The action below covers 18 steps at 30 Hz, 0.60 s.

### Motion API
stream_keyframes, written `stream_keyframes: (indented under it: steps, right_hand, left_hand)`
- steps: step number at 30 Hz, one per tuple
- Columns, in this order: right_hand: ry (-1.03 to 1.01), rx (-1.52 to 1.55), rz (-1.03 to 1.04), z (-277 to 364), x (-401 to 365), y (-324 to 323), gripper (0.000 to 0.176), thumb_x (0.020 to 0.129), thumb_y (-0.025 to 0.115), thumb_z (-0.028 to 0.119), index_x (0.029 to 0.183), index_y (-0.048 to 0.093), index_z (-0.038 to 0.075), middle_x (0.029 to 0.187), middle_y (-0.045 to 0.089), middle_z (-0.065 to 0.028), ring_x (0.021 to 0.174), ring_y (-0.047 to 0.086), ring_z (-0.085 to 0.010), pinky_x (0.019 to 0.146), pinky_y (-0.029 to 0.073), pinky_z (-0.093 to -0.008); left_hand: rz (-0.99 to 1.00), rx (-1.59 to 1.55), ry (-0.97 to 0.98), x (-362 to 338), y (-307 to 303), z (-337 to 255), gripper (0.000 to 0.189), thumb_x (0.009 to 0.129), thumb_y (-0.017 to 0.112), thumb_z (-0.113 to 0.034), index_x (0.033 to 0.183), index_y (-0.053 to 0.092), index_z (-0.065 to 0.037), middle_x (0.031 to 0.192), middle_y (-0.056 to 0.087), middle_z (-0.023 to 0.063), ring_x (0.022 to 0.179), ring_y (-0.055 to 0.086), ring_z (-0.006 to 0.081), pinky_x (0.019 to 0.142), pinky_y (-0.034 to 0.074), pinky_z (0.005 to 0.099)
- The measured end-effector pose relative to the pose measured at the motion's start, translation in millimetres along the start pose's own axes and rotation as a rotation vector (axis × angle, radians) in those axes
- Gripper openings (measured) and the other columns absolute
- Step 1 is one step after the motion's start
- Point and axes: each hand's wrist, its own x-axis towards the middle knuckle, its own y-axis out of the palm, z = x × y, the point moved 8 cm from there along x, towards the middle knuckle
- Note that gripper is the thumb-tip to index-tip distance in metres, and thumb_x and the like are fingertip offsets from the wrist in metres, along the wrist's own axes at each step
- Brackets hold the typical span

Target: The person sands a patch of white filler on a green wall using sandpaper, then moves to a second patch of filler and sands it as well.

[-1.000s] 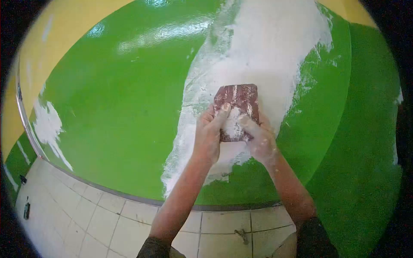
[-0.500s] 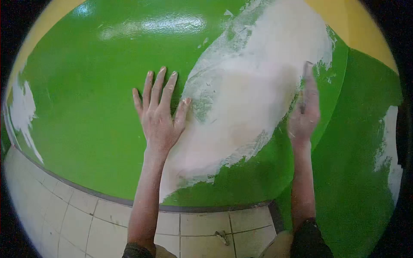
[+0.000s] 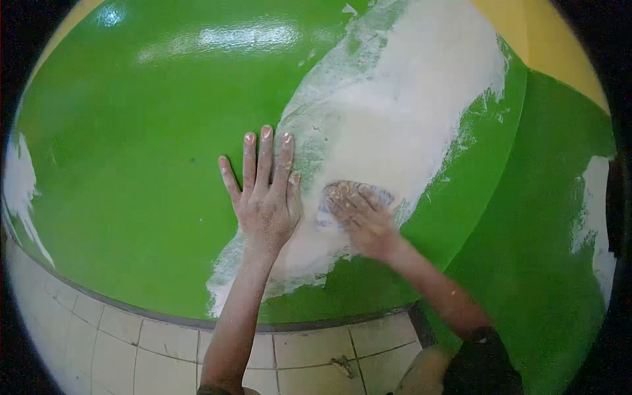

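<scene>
My left hand lies flat with fingers stretched upward, on the green wall at the left edge of a broad patch of white filler. Pale dust coats its fingers and wrist. Under my right hand is a piece of sandpaper, its pale back printed with blue marks. The fingers press it against the lower middle of the filler patch. Its abrasive face is hidden against the surface. The filler has ragged, smeared edges over the green paint.
Yellow paint borders the green at the upper right. Smaller filler patches lie at far left and far right. Below the dark base strip runs a tiled floor with a small scrap on it.
My right hand has swept down and left from the patch's right edge to its lower middle, and the sandpaper now shows. My left hand appears slightly lower and further right, fingers closer together.
</scene>
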Motion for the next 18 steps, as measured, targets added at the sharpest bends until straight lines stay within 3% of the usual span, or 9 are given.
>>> stream_keyframes:
  steps: [2, 3, 6, 8, 9, 11, 13, 15, 18]
  right_hand:
    - [-0.114, -0.249, -0.016, -23.3, 10.3, -9.5, 0.056, 0.094, 0.043, 0.011, 0.149, 0.042, 0.003, 0.154, 0.043, -0.0177, 0.145, 0.039, -0.0290, 0.122, 0.026, -0.0478]
    - [-0.001, -0.249, 0.036, -58.5, 27.4, -17.7, 0.055, 0.094, 0.045, 0.010, 0.148, 0.044, 0.002, 0.153, 0.044, -0.0189, 0.144, 0.041, -0.0315, 0.121, 0.028, -0.0484]
    - [0.155, -0.397, -0.369, -137.1, 71.6, -113.9, 0.054, 0.093, 0.058, 0.018, 0.145, 0.050, 0.005, 0.152, 0.045, -0.0209, 0.143, 0.040, -0.0349, 0.120, 0.027, -0.0484]
    - [0.274, -0.469, -0.595, -170.2, 76.2, -153.1, 0.034, 0.105, 0.046, 0.016, 0.130, 0.059, -0.004, 0.137, 0.059, -0.0223, 0.128, 0.056, -0.0348, 0.115, 0.037, -0.0427]
    - [0.268, -0.469, -0.595, -166.0, 76.0, -156.5, 0.034, 0.105, 0.046, 0.016, 0.130, 0.059, -0.004, 0.137, 0.059, -0.0223, 0.128, 0.056, -0.0348, 0.115, 0.037, -0.0427]
    - [0.700, -0.010, -0.894, -181.7, 34.1, -174.6, 0.031, 0.106, 0.049, 0.022, 0.118, 0.066, -0.001, 0.107, 0.071, -0.0168, 0.090, 0.068, -0.0242, 0.084, 0.055, -0.0354]
    - [0.747, 0.262, -0.990, -151.8, 14.4, -170.7, 0.030, 0.105, 0.053, 0.025, 0.105, 0.069, 0.000, 0.087, 0.070, -0.0073, 0.068, 0.059, -0.0105, 0.057, 0.048, -0.0238]
    - [0.680, 0.186, -1.047, -124.6, 0.4, -157.7, 0.026, 0.102, 0.057, 0.024, 0.099, 0.069, 0.002, 0.083, 0.069, -0.0047, 0.065, 0.058, -0.0066, 0.051, 0.042, -0.0191]
    - [0.405, 0.063, -0.872, -71.5, 18.1, -141.4, 0.025, 0.096, 0.062, 0.020, 0.098, 0.069, -0.004, 0.077, 0.068, -0.0098, 0.061, 0.061, -0.0142, 0.051, 0.046, -0.0286]
  left_hand:
    - [-0.002, -0.030, 0.004, 0.7, -1.9, 0.8, 0.054, 0.094, 0.057, -0.030, 0.147, 0.050, -0.023, 0.159, 0.038, 0.0052, 0.151, 0.028, 0.0244, 0.123, 0.004, 0.0584]
    - [-0.003, -0.060, -0.001, -0.2, -2.9, 1.6, 0.052, 0.095, 0.056, -0.030, 0.147, 0.051, -0.023, 0.159, 0.039, 0.0054, 0.150, 0.029, 0.0250, 0.123, 0.005, 0.0583]
    - [-0.026, -0.070, 0.034, -2.9, -3.4, 4.2, 0.050, 0.095, 0.055, -0.029, 0.145, 0.054, -0.023, 0.157, 0.041, 0.0060, 0.150, 0.030, 0.0264, 0.123, 0.006, 0.0581]
    - [-0.027, -0.076, 0.031, -3.1, -3.6, 2.3, 0.050, 0.095, 0.055, -0.030, 0.144, 0.054, -0.023, 0.157, 0.042, 0.0062, 0.150, 0.031, 0.0269, 0.123, 0.006, 0.0581]
    - [-0.037, -0.077, 0.019, -2.8, -4.0, 3.1, 0.049, 0.095, 0.055, -0.030, 0.144, 0.055, -0.023, 0.156, 0.043, 0.0063, 0.149, 0.031, 0.0273, 0.123, 0.006, 0.0580]
    - [-0.032, -0.063, 0.015, -4.3, -3.1, 4.4, 0.050, 0.095, 0.056, -0.032, 0.144, 0.055, -0.022, 0.156, 0.043, 0.0068, 0.149, 0.031, 0.0276, 0.123, 0.006, 0.0574]
    - [-0.033, -0.054, 0.019, -4.6, -4.7, 4.2, 0.051, 0.094, 0.056, -0.035, 0.143, 0.056, -0.021, 0.156, 0.043, 0.0074, 0.149, 0.031, 0.0278, 0.123, 0.007, 0.0567]
    - [-0.015, -0.181, 0.024, -4.4, -8.2, 4.3, 0.054, 0.094, 0.057, -0.043, 0.143, 0.056, -0.019, 0.155, 0.045, 0.0085, 0.150, 0.029, 0.0288, 0.123, 0.006, 0.0548]
    - [-0.016, -0.250, 0.116, -4.1, -15.7, 4.2, 0.063, 0.096, 0.052, -0.049, 0.145, 0.053, -0.011, 0.155, 0.044, 0.0127, 0.147, 0.035, 0.0348, 0.122, 0.011, 0.0572]
